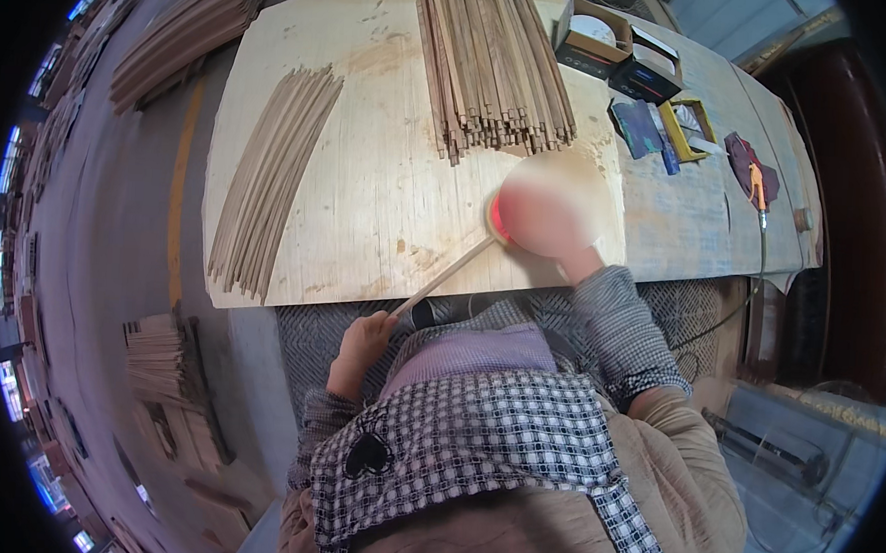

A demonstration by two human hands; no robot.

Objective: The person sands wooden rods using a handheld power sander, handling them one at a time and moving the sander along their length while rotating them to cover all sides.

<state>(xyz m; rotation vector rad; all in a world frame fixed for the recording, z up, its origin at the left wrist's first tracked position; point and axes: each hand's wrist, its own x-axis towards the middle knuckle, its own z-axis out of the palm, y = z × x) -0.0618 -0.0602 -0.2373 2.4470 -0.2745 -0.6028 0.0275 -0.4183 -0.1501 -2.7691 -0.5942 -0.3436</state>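
My left hand is closed around the near end of a thin wooden strip, just off the table's front edge. The strip slants up and to the right over the light plywood board. At its far end is a red round tool with a pale yellowish rim. My right hand is on this tool, but a blurred patch hides the fingers and most of the tool's body. The tool's rim meets or overlaps the strip's end.
A thick pile of wooden strips lies at the back; thinner strips lie at left. Boxes with white discs, a yellow holder, a blue cloth-like item and an orange air gun with hose are at right.
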